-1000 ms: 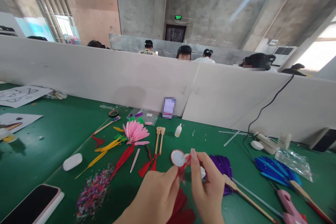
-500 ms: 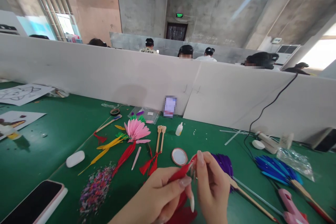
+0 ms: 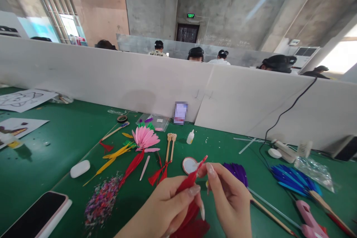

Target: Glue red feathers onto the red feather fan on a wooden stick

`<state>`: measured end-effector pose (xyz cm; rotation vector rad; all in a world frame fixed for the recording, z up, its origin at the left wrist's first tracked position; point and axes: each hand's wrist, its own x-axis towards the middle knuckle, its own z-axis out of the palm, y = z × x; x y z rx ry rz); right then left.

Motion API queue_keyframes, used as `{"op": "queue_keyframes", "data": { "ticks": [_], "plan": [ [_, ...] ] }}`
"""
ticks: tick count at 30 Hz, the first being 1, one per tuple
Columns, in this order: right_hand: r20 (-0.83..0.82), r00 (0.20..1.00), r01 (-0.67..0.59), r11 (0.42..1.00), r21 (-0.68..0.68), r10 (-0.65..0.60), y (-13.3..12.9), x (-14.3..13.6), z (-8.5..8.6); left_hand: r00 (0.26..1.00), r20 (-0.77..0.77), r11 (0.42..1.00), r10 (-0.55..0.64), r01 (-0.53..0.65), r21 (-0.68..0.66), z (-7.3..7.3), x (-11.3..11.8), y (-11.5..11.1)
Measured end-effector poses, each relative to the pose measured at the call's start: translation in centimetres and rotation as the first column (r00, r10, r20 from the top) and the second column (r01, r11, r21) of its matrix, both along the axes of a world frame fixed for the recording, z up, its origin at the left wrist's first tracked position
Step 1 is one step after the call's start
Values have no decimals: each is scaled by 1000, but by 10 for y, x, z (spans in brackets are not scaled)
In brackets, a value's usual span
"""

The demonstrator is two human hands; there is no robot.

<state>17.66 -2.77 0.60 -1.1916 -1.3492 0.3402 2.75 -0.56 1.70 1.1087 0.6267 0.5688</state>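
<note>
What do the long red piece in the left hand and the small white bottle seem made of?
Long red piece: probably feather, mostly matte, given its thin, tapering shape; fabric possible. Small white bottle: likely plastic, smooth and opaque, from its even body.

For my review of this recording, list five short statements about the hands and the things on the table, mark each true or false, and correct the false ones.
1. The left hand holds a red feather. True.
2. The right hand lies spread flat on the table. False: the right hand is raised with bent fingers, close to the red feather's tip.
3. Two wooden sticks with red tassels lie side by side. True.
4. The blue feathers are left of the purple feathers. False: the blue feathers are to their right.
5. The small white bottle is left of the purple feathers. True.
</note>
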Motion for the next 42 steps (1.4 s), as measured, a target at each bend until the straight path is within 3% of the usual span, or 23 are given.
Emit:
{"op": "queue_keyframes", "data": {
  "ticks": [6,14,19,24,33,37,42],
  "plan": [
    [39,999,0,1000,-8,1,1,0,4,995,-97,991,24,-10,134,3,5,1],
    [-45,994,-104,992,-72,101,-1,0,3,988,127,984,-87,105,-144,-10,0,2],
    [-183,978,-125,980,-155,96,-2,3,0,973,190,964,-130,169,-206,-9,1,2],
    [-222,975,-63,988,-138,31,-2,2,-1,983,137,970,-119,145,-195,-13,0,-1],
    [-296,940,-214,968,-135,166,-2,-4,-3,995,-36,975,-94,85,-204,2,1,-3],
    [-325,920,-273,953,-128,220,-2,-5,0,997,-24,970,-74,66,-233,2,2,-3],
    [-296,929,-263,958,-112,220,-4,-6,5,999,17,966,-47,49,-253,0,4,-4]
  ]
}}
